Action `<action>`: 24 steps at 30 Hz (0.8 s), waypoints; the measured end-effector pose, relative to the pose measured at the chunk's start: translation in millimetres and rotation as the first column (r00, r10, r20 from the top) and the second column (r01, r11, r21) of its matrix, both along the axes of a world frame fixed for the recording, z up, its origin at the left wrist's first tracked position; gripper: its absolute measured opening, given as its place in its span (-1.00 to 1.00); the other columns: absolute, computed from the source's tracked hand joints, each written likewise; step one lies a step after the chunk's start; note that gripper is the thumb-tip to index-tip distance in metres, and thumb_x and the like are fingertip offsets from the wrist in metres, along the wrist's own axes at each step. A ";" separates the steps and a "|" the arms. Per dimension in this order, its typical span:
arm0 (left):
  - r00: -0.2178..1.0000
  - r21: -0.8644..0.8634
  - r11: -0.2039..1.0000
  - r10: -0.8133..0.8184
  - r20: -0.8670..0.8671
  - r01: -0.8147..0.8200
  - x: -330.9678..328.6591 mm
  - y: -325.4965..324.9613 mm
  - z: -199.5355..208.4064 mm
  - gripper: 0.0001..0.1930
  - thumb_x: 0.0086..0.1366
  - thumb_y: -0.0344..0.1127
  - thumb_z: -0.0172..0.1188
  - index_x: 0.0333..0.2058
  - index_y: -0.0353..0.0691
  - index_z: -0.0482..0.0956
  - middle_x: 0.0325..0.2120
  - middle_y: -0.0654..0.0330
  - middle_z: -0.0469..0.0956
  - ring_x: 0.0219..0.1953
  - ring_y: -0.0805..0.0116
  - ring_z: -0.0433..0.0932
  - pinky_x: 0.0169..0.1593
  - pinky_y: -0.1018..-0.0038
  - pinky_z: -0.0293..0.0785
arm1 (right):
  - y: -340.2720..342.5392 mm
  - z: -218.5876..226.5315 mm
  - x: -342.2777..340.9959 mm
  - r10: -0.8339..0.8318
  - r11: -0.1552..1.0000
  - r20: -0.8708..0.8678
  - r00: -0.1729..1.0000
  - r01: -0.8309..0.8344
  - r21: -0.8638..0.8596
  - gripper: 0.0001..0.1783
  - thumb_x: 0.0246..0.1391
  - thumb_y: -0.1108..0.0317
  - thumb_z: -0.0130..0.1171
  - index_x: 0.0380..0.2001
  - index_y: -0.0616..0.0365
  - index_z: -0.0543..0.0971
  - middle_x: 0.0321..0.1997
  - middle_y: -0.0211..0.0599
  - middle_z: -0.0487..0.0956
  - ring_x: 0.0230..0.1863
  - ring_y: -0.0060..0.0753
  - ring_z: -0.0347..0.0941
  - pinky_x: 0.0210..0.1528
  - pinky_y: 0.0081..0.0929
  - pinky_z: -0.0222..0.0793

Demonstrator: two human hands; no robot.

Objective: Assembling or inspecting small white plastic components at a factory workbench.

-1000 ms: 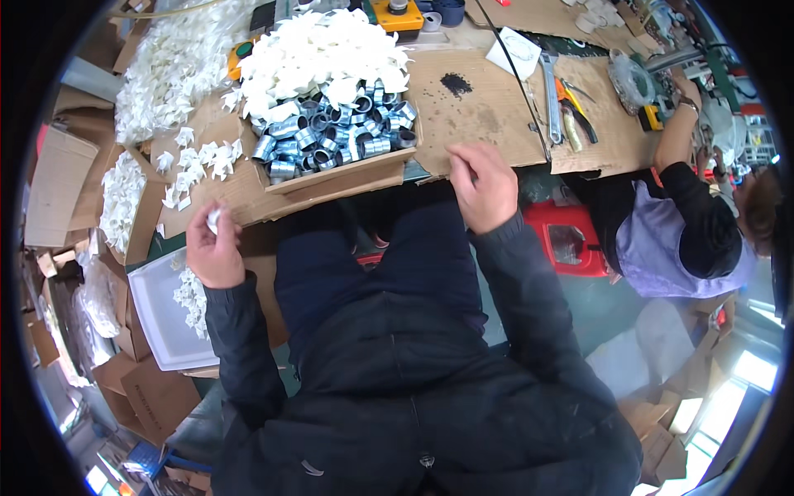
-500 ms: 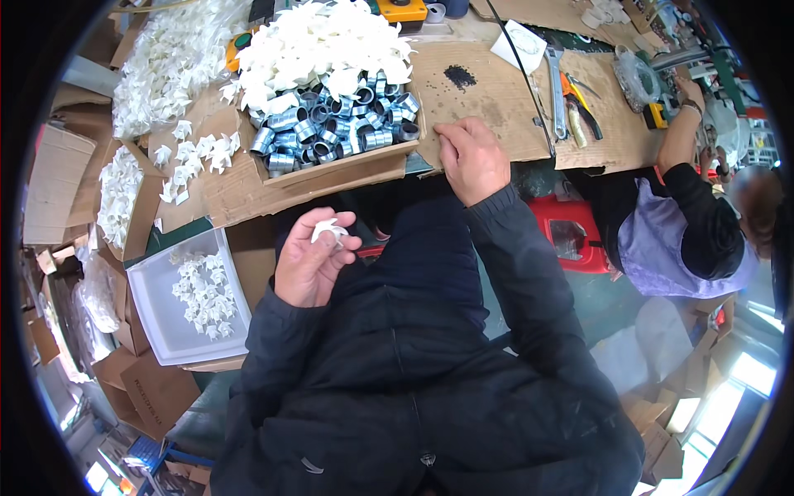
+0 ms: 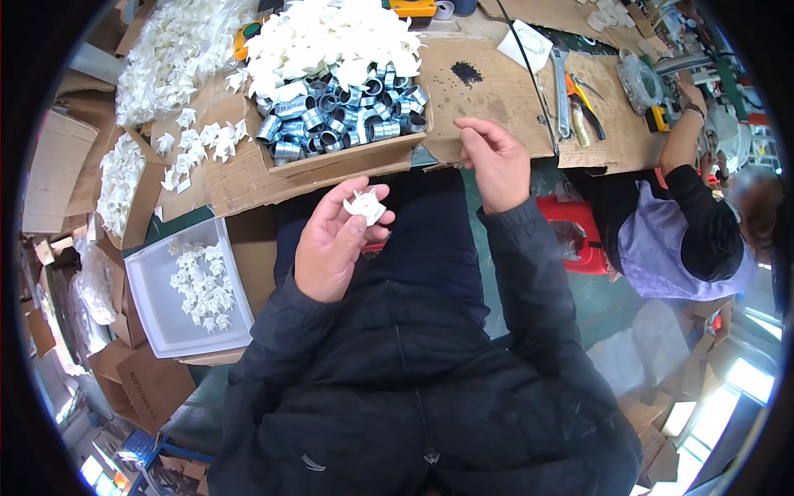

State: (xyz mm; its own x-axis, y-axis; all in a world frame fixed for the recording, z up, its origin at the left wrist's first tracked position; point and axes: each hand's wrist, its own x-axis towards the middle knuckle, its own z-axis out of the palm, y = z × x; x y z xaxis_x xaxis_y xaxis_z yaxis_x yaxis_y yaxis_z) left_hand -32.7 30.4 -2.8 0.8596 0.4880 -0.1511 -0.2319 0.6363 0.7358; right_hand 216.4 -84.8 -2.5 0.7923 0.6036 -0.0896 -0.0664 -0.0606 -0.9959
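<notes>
My left hand (image 3: 327, 248) holds a small white plastic part with pointed prongs (image 3: 365, 207) between thumb and fingers, above my lap. To its right, my right hand (image 3: 501, 169) hovers by the table's front edge with thumb and index finger brought together. Whatever may sit in that pinch is too small to make out. Beyond my hands, a cardboard box (image 3: 356, 157) holds shiny metal rings (image 3: 331, 120) under a heap of similar white parts (image 3: 335, 45). A little pile of tiny black pieces (image 3: 466, 73) lies on the cardboard-covered table beyond my right hand.
A translucent tray (image 3: 153, 318) at left contains white parts, with more loose on the table (image 3: 240, 186) and in a plastic bag (image 3: 178, 66). An adjustable wrench (image 3: 561, 95) and orange-handled pliers (image 3: 585, 103) lie at right. Another person (image 3: 686, 236) works there.
My left hand has moved right and slightly up, turning the white part. My right hand has lifted from the cardboard and drawn back toward me, thumb and finger still together.
</notes>
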 end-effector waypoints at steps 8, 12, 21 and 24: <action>0.996 0.250 0.966 0.074 -0.049 -0.060 31.0 -10.9 10.4 -0.44 0.49 -0.31 0.29 0.37 -0.32 0.37 0.22 -0.06 0.56 0.02 0.35 0.64 0.08 0.43 0.60 | -24.2 35.1 -52.0 0.356 0.910 -0.582 0.731 -0.129 0.394 -0.76 0.44 0.42 0.10 0.06 0.30 0.60 -0.24 -0.37 0.60 -0.33 -0.55 0.52 -0.31 -0.58 0.46; 0.997 0.175 0.982 0.075 -0.021 -0.071 31.0 -13.8 16.0 -0.47 0.39 -0.58 0.32 0.31 -0.37 0.43 0.20 -0.03 0.55 0.16 0.31 0.58 0.25 0.38 0.53 | -20.9 35.5 -73.2 0.400 0.908 -0.577 0.712 -0.224 0.354 -0.73 0.46 0.39 0.11 0.08 0.30 0.62 -0.27 -0.35 0.62 -0.36 -0.62 0.51 -0.32 -0.64 0.47; 0.994 0.192 0.975 0.101 0.050 -0.109 26.2 -11.8 10.1 -0.46 0.35 -0.56 0.37 0.28 -0.36 0.46 0.19 -0.03 0.56 0.17 0.29 0.58 0.27 0.34 0.53 | -16.7 27.4 -80.7 0.392 0.915 -0.500 0.772 -0.269 0.301 -0.77 0.45 0.42 0.14 0.03 0.25 0.68 -0.30 -0.38 0.66 -0.37 -0.67 0.52 -0.33 -0.68 0.48; 0.993 0.218 0.969 0.109 0.046 -0.117 25.4 -11.0 9.9 -0.46 0.34 -0.57 0.38 0.27 -0.37 0.47 0.18 -0.03 0.56 0.16 0.30 0.59 0.26 0.34 0.55 | -15.3 28.7 -82.9 0.381 0.920 -0.489 0.785 -0.271 0.283 -0.77 0.44 0.43 0.15 0.03 0.25 0.69 -0.31 -0.39 0.66 -0.38 -0.68 0.52 -0.33 -0.68 0.48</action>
